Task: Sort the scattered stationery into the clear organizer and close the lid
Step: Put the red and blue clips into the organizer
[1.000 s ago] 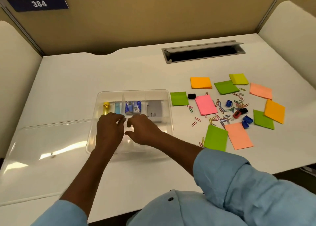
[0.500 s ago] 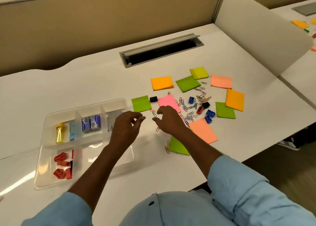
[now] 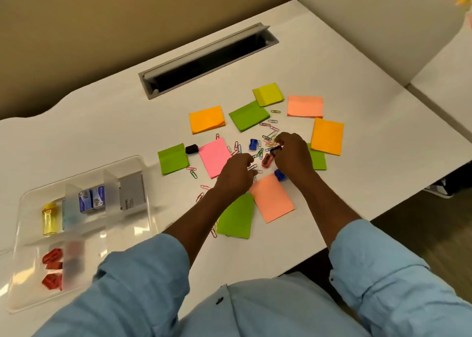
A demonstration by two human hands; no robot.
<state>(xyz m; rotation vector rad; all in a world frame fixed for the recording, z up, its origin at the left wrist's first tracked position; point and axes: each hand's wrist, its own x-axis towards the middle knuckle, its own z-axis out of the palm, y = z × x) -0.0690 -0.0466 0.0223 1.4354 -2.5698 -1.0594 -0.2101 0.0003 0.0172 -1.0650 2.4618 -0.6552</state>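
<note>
Over the white desk [image 3: 89,137], the right hand [image 3: 291,155] pinches a black pencil sharpener [image 3: 275,149] between thumb and fingertips. The left hand [image 3: 236,173] is curled, fingertips down among the paper clips [image 3: 268,135] - whether it grips one, I cannot tell. The clear organizer [image 3: 127,234] lies well to the left of both hands, lid open, holding a grey box [image 3: 132,193], two blue-and-white boxes [image 3: 92,200], a yellow item [image 3: 49,218] and several red sharpeners [image 3: 52,270]. Ten sticky-note pads ring the hands - four green [image 3: 249,115], two orange [image 3: 207,119], two salmon [image 3: 305,106], one yellow-green [image 3: 268,94], one pink [image 3: 214,156]. Loose sharpeners on the desk: two blue [image 3: 253,144], one red [image 3: 267,160], one black [image 3: 191,149]. Dozens of coloured clips lie between the pads.
</note>
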